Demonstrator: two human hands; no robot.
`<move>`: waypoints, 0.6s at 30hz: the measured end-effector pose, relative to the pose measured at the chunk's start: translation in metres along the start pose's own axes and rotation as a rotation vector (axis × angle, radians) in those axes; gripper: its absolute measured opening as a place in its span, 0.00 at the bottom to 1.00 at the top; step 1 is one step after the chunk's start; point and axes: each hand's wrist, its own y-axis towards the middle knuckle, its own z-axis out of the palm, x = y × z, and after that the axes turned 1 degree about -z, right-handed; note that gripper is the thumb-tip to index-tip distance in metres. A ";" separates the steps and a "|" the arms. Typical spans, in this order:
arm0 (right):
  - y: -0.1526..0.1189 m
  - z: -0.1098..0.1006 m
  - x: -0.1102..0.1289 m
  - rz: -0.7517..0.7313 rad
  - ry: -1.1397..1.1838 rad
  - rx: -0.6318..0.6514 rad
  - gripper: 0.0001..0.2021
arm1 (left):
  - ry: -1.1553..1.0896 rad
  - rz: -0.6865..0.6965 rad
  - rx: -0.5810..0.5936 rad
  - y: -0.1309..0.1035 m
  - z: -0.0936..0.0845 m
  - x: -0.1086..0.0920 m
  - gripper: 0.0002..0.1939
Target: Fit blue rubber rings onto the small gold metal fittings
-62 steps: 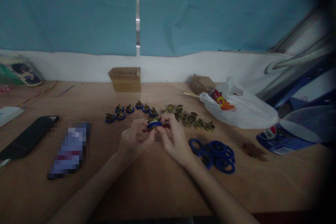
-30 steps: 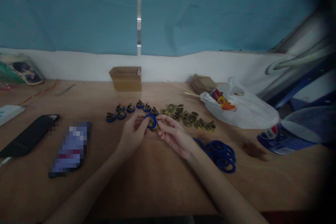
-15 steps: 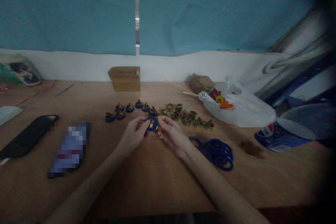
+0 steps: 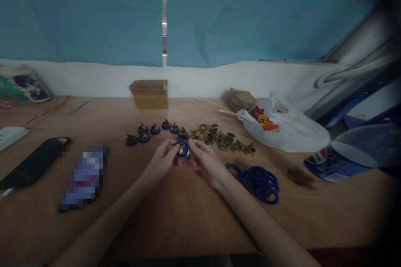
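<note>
Between my two hands is a blue ring (image 4: 186, 149) with a brass-coloured metal piece at its middle. My left hand (image 4: 162, 159) pinches its left side, the thumb lying over the ring. My right hand (image 4: 206, 159) has its fingertips closed on the right side of the same piece. Behind my hands stand several brass pieces with blue rings around their bases (image 4: 155, 128). Brass pieces without rings (image 4: 223, 142) lie in a group to the right of them. A pile of loose blue rings (image 4: 258, 174) rests beside my right wrist.
A small cardboard box (image 4: 152, 94) stands at the back. On the right are a white plastic bag (image 4: 294, 131), a brown packet (image 4: 240, 99) and a blue tub (image 4: 338, 160). A black phone-like object (image 4: 34, 162) and a blurred-out item (image 4: 84, 177) lie on the left.
The brass piece shows a little more at the lower right of the held ring. Both hands keep nearly the same place and grip.
</note>
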 end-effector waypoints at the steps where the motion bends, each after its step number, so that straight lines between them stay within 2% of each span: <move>1: 0.000 0.000 0.000 0.004 -0.011 -0.002 0.18 | -0.001 -0.001 0.000 0.000 0.000 0.000 0.12; 15: -0.002 0.001 0.001 -0.014 0.002 -0.006 0.18 | -0.016 -0.030 0.014 -0.001 0.002 -0.002 0.12; 18: -0.003 0.001 0.006 -0.053 0.020 -0.020 0.17 | -0.002 -0.029 -0.024 0.000 0.001 -0.005 0.12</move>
